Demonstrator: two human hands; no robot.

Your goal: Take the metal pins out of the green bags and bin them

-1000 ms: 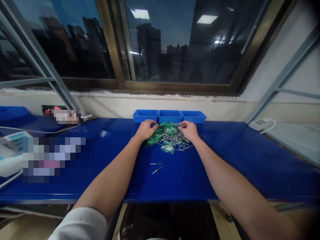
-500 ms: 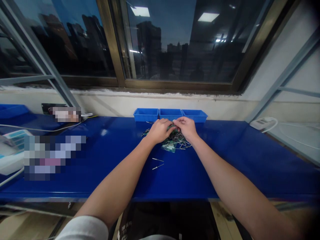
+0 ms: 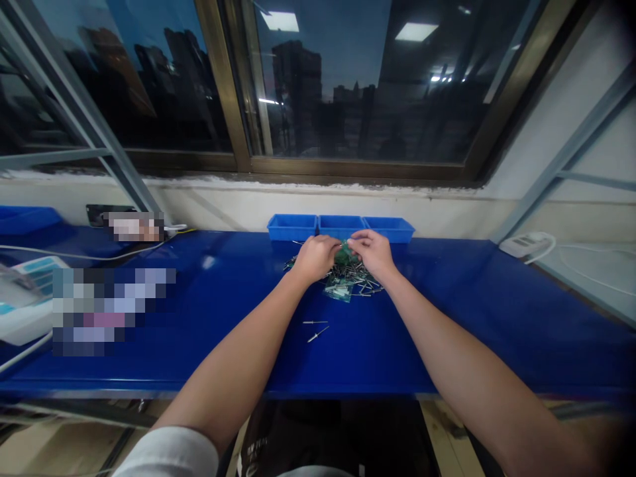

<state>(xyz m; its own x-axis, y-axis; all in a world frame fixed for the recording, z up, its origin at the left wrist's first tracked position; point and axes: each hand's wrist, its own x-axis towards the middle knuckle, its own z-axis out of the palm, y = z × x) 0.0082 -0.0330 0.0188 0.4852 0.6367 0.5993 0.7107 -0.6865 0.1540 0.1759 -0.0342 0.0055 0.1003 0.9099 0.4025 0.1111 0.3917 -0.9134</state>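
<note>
A heap of small metal pins mixed with green plastic pieces (image 3: 348, 278) lies on the blue worktop (image 3: 447, 318), just in front of three blue bins (image 3: 340, 227). My left hand (image 3: 315, 257) and my right hand (image 3: 372, 253) rest on top of the heap, close together, fingers curled. Between their fingertips they pinch a green piece (image 3: 344, 250). Two loose pins (image 3: 315, 329) lie nearer to me on the worktop.
A window and a white sill run behind the bins. At the left stand a white device (image 3: 22, 298), cables and a blurred patch. A white power strip (image 3: 527, 244) sits at the right on a grey surface. Metal frame struts slant at both sides.
My hands were apart at the two sides of the spread heap; they have come together over its middle, bunching the heap, and now pinch a green piece between them.
</note>
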